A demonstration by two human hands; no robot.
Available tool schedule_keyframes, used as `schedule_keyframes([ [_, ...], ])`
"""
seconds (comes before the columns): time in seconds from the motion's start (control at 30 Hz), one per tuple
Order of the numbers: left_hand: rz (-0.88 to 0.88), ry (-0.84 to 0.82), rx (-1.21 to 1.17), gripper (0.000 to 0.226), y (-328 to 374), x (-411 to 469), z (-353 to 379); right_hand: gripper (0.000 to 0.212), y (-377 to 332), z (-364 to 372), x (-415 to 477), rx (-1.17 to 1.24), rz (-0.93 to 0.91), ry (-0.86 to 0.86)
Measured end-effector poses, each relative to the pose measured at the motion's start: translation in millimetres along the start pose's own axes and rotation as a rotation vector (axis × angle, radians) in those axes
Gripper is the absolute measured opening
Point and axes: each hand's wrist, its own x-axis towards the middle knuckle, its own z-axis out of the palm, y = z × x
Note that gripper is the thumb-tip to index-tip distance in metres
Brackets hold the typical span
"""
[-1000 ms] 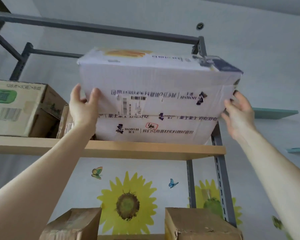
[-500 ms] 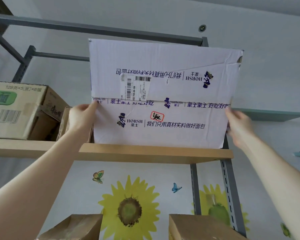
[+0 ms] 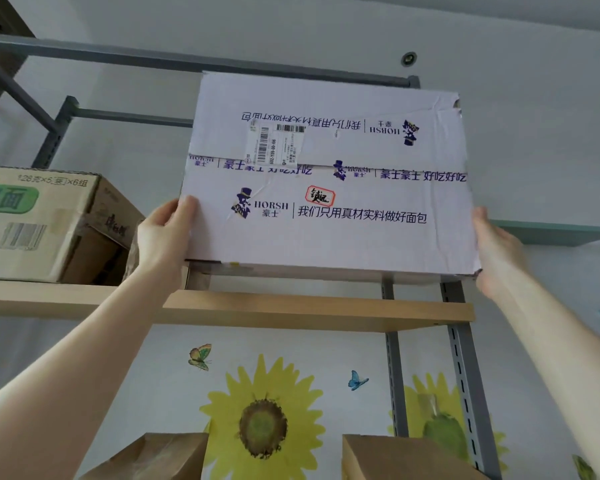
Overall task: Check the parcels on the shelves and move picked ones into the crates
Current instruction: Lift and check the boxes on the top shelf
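Observation:
A large white cardboard parcel [image 3: 329, 188] with purple print and a barcode label hangs tipped toward me, its taped face showing, lifted a little above the top wooden shelf [image 3: 291, 310]. My left hand [image 3: 163, 237] grips its lower left edge, thumb on the front face. My right hand [image 3: 496, 251] holds the lower right edge, the fingers hidden behind the box. No crate is in view.
A brown carton [image 3: 39, 223] with a green label stands on the same shelf to the left, with a smaller brown packet partly hidden behind my left hand. Two brown boxes [image 3: 388, 459] sit on the shelf below. Grey metal uprights [image 3: 465, 375] frame the right side.
The white parcel has been tipped up so its taped face points at me, then lifted off the shelf board. Both hands slid down to its lower edges.

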Motion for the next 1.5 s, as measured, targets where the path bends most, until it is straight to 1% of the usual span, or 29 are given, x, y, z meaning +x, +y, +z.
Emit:
schedule_keyframes([
  [0.13, -0.040, -0.059, 0.004, 0.015, -1.0, -6.2, -2.2, 0.034, 9.4, -4.5, -3.3, -0.054, -0.005, -0.035],
  [0.2, -0.032, -0.070, 0.017, 0.016, -5.8, -6.7, -4.4, 0.043, 12.9, -6.0, -4.0, -0.049, 0.014, -0.039],
  [0.23, -0.028, -0.075, 0.022, 0.014, -7.0, -7.3, -5.1, 0.043, 12.6, -6.3, -3.9, -0.049, 0.021, -0.046],
  [0.3, -0.034, -0.094, 0.038, 0.009, -7.0, -4.7, -7.0, 0.035, 9.8, -6.8, -3.1, -0.026, 0.051, -0.079],
  [0.37, -0.068, -0.091, 0.017, 0.022, -4.1, -1.1, -9.8, 0.026, 7.1, -11.2, -0.3, 0.050, 0.090, -0.178],
  [0.4, -0.084, -0.079, -0.003, 0.026, -2.7, 0.0, -12.3, 0.019, 7.3, -15.2, 1.5, 0.088, 0.092, -0.233],
  [0.43, -0.089, -0.084, -0.043, 0.024, -2.3, -0.3, -15.2, 0.015, 7.9, -19.4, 2.9, 0.121, 0.085, -0.274],
  [0.5, -0.057, -0.134, -0.170, 0.012, -4.9, -1.4, -23.2, 0.016, 11.2, -26.6, 6.3, 0.161, 0.055, -0.302],
  [0.53, -0.033, -0.172, -0.212, 0.012, -6.8, -1.9, -26.2, 0.017, 12.3, -28.6, 7.2, 0.155, 0.031, -0.309],
  [0.6, -0.010, -0.293, -0.172, 0.023, -11.0, -2.0, -27.7, 0.013, 13.5, -29.4, 7.8, 0.062, -0.016, -0.362],
  [0.63, -0.031, -0.333, -0.123, 0.031, -11.5, -2.3, -25.1, 0.015, 12.8, -28.5, 8.0, 0.002, -0.006, -0.404],
  [0.7, -0.084, -0.346, -0.057, 0.045, -12.3, -1.5, -18.3, 0.039, 8.8, -25.8, 8.7, -0.075, 0.049, -0.470],
  [0.73, -0.083, -0.334, -0.044, 0.049, -12.6, -2.0, -16.0, 0.045, 5.8, -24.7, 8.9, -0.083, 0.057, -0.491],
  [0.8, -0.028, -0.313, -0.003, 0.055, -14.7, -6.7, -16.8, 0.049, 1.6, -26.7, 8.5, -0.038, 0.037, -0.532],
  [0.87, 0.061, -0.284, 0.056, 0.052, -20.0, -8.4, -20.4, 0.042, 4.2, -30.4, 8.8, 0.040, -0.005, -0.529],
  [0.93, 0.116, -0.275, 0.102, 0.047, -24.8, -7.5, -20.0, 0.031, 11.9, -32.5, 8.3, -0.009, -0.063, -0.496],
  [0.97, 0.115, -0.293, 0.098, 0.045, -26.1, -7.0, -17.9, 0.030, 16.3, -32.3, 8.3, -0.055, -0.084, -0.477],
  [1.03, 0.065, -0.345, 0.060, 0.043, -28.3, -6.5, -11.8, 0.035, 24.2, -31.7, 9.8, -0.091, -0.109, -0.444],
  [1.1, 0.044, -0.366, 0.071, 0.045, -31.5, -6.6, -7.2, 0.041, 30.6, -30.6, 11.0, -0.095, -0.129, -0.395],
  [1.17, 0.086, -0.397, 0.114, 0.050, -34.3, -8.9, -5.7, 0.048, 36.3, -31.2, 11.2, -0.139, -0.174, -0.337],
  [1.23, 0.114, -0.496, 0.142, 0.059, -34.7, -11.7, -7.6, 0.048, 40.7, -32.3, 10.4, -0.223, -0.236, -0.302],
  [1.3, 0.128, -0.563, 0.251, 0.069, -34.4, -10.4, -10.2, 0.047, 45.6, -33.1, 7.4, -0.306, -0.298, -0.271],
  [1.33, 0.154, -0.549, 0.351, 0.068, -34.6, -8.5, -9.5, 0.047, 48.2, -33.1, 5.7, -0.353, -0.328, -0.252],
  [1.43, 0.232, -0.392, 0.799, 0.061, -41.6, -12.3, 4.1, 0.050, 58.5, -27.9, 1.4, -0.511, -0.402, -0.212],
  [1.47, 0.249, -0.360, 0.941, 0.064, -45.8, -16.4, 9.1, 0.050, 61.9, -25.5, 0.0, -0.555, -0.416, -0.193],
  [1.5, 0.268, -0.353, 1.035, 0.068, -49.9, -19.4, 12.4, 0.050, 64.9, -23.4, -0.7, -0.585, -0.422, -0.173],
])
